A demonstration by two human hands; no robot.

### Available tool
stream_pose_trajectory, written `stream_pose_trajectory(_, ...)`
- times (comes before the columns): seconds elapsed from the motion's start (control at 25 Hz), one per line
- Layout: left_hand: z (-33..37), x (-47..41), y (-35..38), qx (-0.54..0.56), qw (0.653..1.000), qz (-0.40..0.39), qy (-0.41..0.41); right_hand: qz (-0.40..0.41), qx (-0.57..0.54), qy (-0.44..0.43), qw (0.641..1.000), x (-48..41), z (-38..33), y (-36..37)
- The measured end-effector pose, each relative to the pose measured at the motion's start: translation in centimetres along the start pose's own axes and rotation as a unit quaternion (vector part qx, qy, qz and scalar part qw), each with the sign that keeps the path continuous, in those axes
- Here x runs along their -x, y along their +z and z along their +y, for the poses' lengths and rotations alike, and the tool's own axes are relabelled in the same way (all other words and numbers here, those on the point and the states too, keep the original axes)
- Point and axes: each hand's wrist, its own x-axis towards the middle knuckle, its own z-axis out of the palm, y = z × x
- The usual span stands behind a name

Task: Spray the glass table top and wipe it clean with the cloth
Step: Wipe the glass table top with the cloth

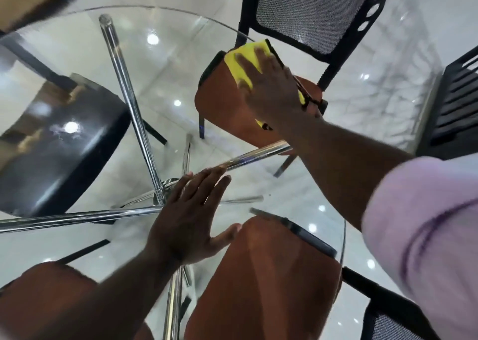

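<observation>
The fingers (258, 54) of the right hand (274, 89) lie spread and flat on a folded yellow cloth (244, 63) with a dark edge, pressing it onto the round glass tabletop (181, 55) near its far rim. The left hand (186, 223) rests palm down on the glass nearer the person, its fingers straight and slightly parted, well apart from the cloth. Through the clear top show crossed chrome legs (124, 81), orange chair seats (258, 275) and the glossy pale floor (388, 81); a black mesh chair back (318, 16) rises behind the cloth
</observation>
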Motion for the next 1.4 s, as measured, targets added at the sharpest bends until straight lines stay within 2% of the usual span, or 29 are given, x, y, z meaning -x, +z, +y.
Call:
stream_pose_trajectory(0.08, 0.1, 0.2, -0.2, 0.006, 1.000, -0.008, -0.002, -0.043, -0.016, 0.011, 0.999, -0.3, 0.3, -0.5)
stream_pose_trajectory(0.2, 0.1, 0.1, -0.4, 0.018, 1.000, 0.011, 0.005, 0.015, 0.023, 0.035, 0.999, 9.5, 2.5, -2.7)
stream_pose_trajectory(0.28, 0.1, 0.0, -0.6, 0.024, 0.999, 0.023, 0.003, 0.023, 0.007, 0.034, 0.999, 13.9, 3.4, -3.3)
stream_pose_trajectory(0.36, 0.1, -0.1, -0.7, 0.023, 1.000, 0.016, 0.006, 0.046, 0.014, 0.023, 0.999, 10.1, 2.9, -2.3)
stream_pose_trajectory(0.44, -0.1, -0.4, -0.3, 0.027, 1.000, 0.013, 0.005, 0.069, 0.010, 0.020, 0.997, 2.3, 1.2, 0.5)
stream_pose_trajectory(0.52, -0.1, -0.3, -0.2, 0.027, 1.000, 0.013, 0.008, 0.048, -0.004, 0.019, 0.999, -4.8, -1.7, 1.9)
stream_pose_trajectory(0.6, -0.1, -0.4, -0.2, 0.026, 0.999, 0.021, 0.014, 0.006, 0.004, 0.054, 0.999, -6.7, -2.3, 2.5)
stream_pose_trajectory(0.72, -0.2, -0.1, -0.6, 0.012, 1.000, 0.004, 0.010, 0.036, 0.002, 0.082, 0.996, -0.3, 1.8, 0.4)
stream_pose_trajectory(0.8, -0.1, -0.2, -0.7, 0.015, 1.000, 0.012, 0.012, 0.045, 0.005, 0.164, 0.985, 9.5, 3.3, -2.2)
stream_pose_trajectory(0.88, 0.0, -0.3, -0.6, 0.016, 1.000, 0.020, 0.016, 0.035, -0.005, 0.215, 0.976, 19.2, 0.9, -4.7)
stream_pose_trajectory(0.92, 0.0, -0.3, -0.5, 0.016, 0.999, 0.026, 0.017, 0.035, -0.014, 0.200, 0.979, 21.6, -0.4, -5.5)
stream_pose_trajectory(0.96, 0.0, -0.2, -0.4, 0.016, 0.999, 0.029, 0.018, 0.021, -0.019, 0.148, 0.989, 22.0, -0.5, -5.4)
stream_pose_trajectory(1.04, -0.1, -0.4, -0.1, 0.015, 0.999, 0.032, 0.024, -0.002, 0.019, 0.016, 1.000, 18.2, 2.0, -4.7)
stream_pose_trajectory(1.08, -0.1, -0.4, -0.1, 0.013, 0.999, 0.034, 0.024, 0.010, 0.039, 0.003, 0.999, 15.1, 3.8, -3.8)
stream_pose_trajectory(1.12, -0.1, -0.3, 0.0, 0.009, 0.999, 0.035, 0.020, 0.022, 0.036, 0.085, 0.995, 12.3, 4.7, -3.4)
stream_pose_trajectory(1.2, 0.0, -0.1, -0.1, 0.003, 0.999, 0.034, 0.017, 0.017, -0.025, 0.301, 0.953, 11.4, 1.8, -3.8)
stream_pose_trajectory(1.24, 0.1, -0.1, -0.2, 0.005, 0.999, 0.034, 0.019, 0.029, -0.041, 0.320, 0.946, 13.7, -0.9, -4.1)
stream_pose_trajectory(1.28, -0.1, 0.0, -0.2, 0.007, 0.999, 0.032, 0.023, 0.027, -0.036, 0.262, 0.964, 17.2, -3.7, -5.0)
stream_pose_trajectory(1.32, -0.3, 0.0, -0.3, 0.009, 0.999, 0.034, 0.028, 0.011, -0.040, 0.154, 0.987, 21.2, -5.2, -6.0)
stream_pose_trajectory(1.4, -0.5, 0.1, 0.0, 0.018, 0.998, 0.048, 0.045, -0.032, -0.049, -0.020, 0.998, 26.0, -3.0, -8.0)
